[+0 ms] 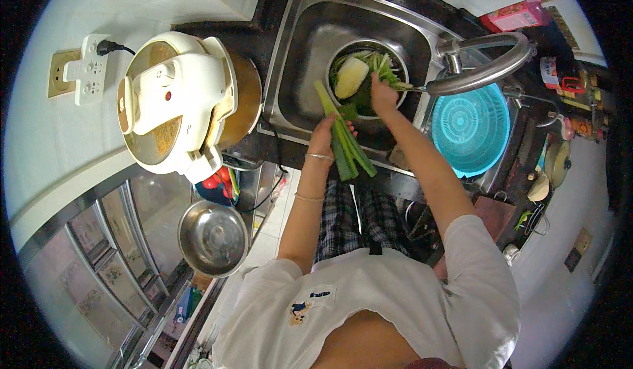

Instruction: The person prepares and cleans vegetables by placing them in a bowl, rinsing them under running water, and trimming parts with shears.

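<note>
My left hand (322,136) is closed around a leek (341,139), over the front edge of the steel sink (301,87). The leek's pale end points up into the sink; its dark green leaves hang toward me. My right hand (384,96) reaches into a round metal basin (406,65) inside the sink. Its fingers are among leafy green stems (383,65), and whether they grip any is hidden. Beside that hand, a pale yellow-green napa cabbage (351,77) lies in the basin.
A curved metal faucet (487,75) arches over the sink's right side. Under it sits a turquoise plastic colander (470,127). A white-lidded electric cooker (183,92) stands left of the sink, near a power strip (91,70). Lower left is an empty steel bowl (212,238).
</note>
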Demonstrator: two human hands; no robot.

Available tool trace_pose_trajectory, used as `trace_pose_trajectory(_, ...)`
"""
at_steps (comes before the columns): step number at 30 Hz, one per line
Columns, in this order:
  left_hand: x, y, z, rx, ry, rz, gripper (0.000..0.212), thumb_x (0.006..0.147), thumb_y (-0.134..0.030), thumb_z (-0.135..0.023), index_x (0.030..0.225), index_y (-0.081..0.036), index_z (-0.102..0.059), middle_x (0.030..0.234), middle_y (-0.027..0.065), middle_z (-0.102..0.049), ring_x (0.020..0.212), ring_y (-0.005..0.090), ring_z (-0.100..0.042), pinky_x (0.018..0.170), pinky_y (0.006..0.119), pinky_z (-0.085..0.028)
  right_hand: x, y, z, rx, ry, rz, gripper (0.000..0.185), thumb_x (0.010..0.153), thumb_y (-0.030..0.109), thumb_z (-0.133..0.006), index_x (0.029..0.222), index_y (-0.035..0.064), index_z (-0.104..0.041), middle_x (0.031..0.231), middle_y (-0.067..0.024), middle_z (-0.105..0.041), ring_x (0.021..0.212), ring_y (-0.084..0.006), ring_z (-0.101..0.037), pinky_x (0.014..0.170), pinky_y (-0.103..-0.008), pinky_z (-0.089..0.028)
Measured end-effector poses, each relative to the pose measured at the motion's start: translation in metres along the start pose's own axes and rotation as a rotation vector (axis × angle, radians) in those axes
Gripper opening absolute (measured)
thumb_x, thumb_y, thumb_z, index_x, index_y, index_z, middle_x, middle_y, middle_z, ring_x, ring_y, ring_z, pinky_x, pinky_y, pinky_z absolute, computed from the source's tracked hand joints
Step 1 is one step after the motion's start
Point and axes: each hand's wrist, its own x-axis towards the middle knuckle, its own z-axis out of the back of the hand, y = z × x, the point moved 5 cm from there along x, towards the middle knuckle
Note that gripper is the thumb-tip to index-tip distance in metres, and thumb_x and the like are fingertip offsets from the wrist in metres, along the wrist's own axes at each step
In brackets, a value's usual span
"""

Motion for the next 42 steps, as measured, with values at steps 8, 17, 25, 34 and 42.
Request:
trace_pose_trajectory(8, -0.006, -0.007, -0.001, -0.011, -0.006, -0.042, 0.025, 0.086, -0.024, -0.039, 0.093, 0.000, -0.044, 0.074, 0.0130, -0.053, 0.066, 0.0221, -0.054, 0.063, 0.037, -0.049, -0.005, -0.015, 0.021, -0.169, -0.052, 0.161, 0.052, 0.070, 0.000, -0.050, 0.118, 0.0153, -0.040, 0.100, -0.0193, -0.044, 0.069, -0.0274, -0.055, 0.050, -0.0367, -0.047)
trace_pose_trajectory(17, -0.008, -0.009, 0.001, -0.002, 0.018, -0.054, 0.027, 0.084, -0.025, -0.044, 0.092, 0.000, -0.048, 0.075, 0.0118, -0.055, 0.068, 0.0225, -0.056, 0.066, 0.036, -0.049, -0.057, 0.045, 0.039, 0.449, 0.075, 0.641, 0.042, 0.063, -0.002, -0.055, 0.104, 0.0042, -0.052, 0.108, -0.0208, -0.043, 0.092, -0.0354, -0.049, 0.081, -0.0381, -0.040)
trace_pose_trajectory(25, -0.015, -0.020, -0.004, -0.032, 0.032, -0.064, 0.022, 0.085, -0.021, -0.040, 0.092, 0.000, -0.044, 0.076, 0.0141, -0.053, 0.068, 0.0238, -0.054, 0.066, 0.039, -0.049, -0.011, -0.051, 0.074, 0.837, -0.098, 0.111, 0.030, 0.077, 0.021, -0.056, 0.097, -0.0005, -0.053, 0.093, -0.0203, -0.053, 0.084, -0.0295, -0.053, 0.069, -0.0344, -0.043)
trace_pose_trajectory(34, -0.015, -0.027, -0.007, 0.088, 0.101, -0.099, 0.029, 0.085, -0.022, -0.041, 0.097, 0.004, -0.048, 0.087, 0.0148, -0.057, 0.078, 0.0261, -0.056, 0.076, 0.037, -0.046, -0.023, -0.046, 0.094, 0.347, -0.189, 0.617, 0.049, 0.068, 0.001, -0.050, 0.116, 0.0085, -0.043, 0.113, -0.0172, -0.046, 0.096, -0.0324, -0.049, 0.076, -0.0361, -0.042)
trace_pose_trajectory(42, -0.007, -0.031, -0.018, 0.149, 0.038, -0.197, 0.030, 0.085, -0.021, -0.046, 0.103, 0.003, -0.049, 0.097, 0.0086, -0.055, 0.091, 0.0175, -0.051, 0.079, 0.029, -0.039, -0.049, 0.016, 0.098, 1.120, 0.618, 0.247, 0.029, 0.081, 0.024, -0.053, 0.098, 0.0005, -0.052, 0.086, -0.0090, -0.057, 0.075, -0.0155, -0.058, 0.061, -0.0258, -0.047)
